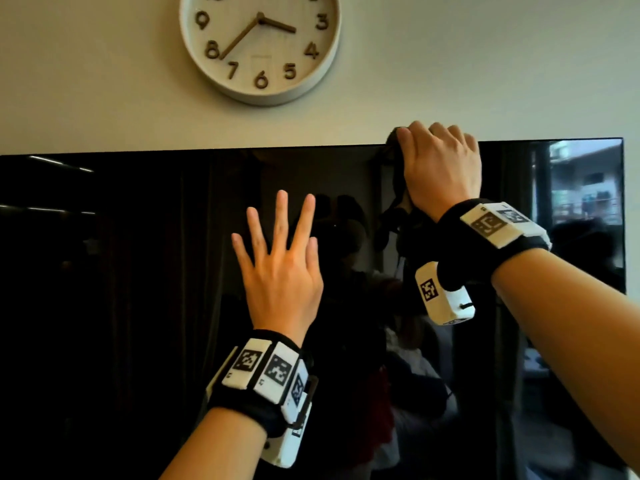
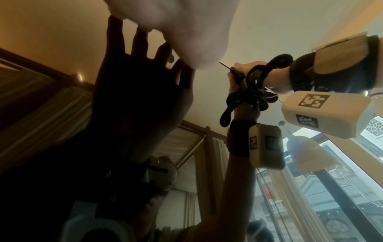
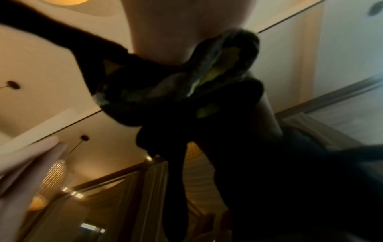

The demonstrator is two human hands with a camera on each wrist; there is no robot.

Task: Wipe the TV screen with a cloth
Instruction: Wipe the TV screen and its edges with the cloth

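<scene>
The black TV screen (image 1: 138, 289) hangs on the wall and fills the lower part of the head view. My right hand (image 1: 440, 168) grips a dark bunched cloth (image 1: 394, 157) at the screen's top edge, right of centre. A fold of the cloth (image 2: 251, 85) hangs below the fist, and the cloth (image 3: 186, 78) shows greenish streaks in the right wrist view. My left hand (image 1: 280, 258) lies flat on the screen with its fingers spread, lower and to the left of the right hand. The glass mirrors both hands.
A round cream wall clock (image 1: 259, 46) hangs on the pale wall (image 1: 86, 81) just above the TV's top edge. The screen's right edge (image 1: 624, 216) reflects a bright window.
</scene>
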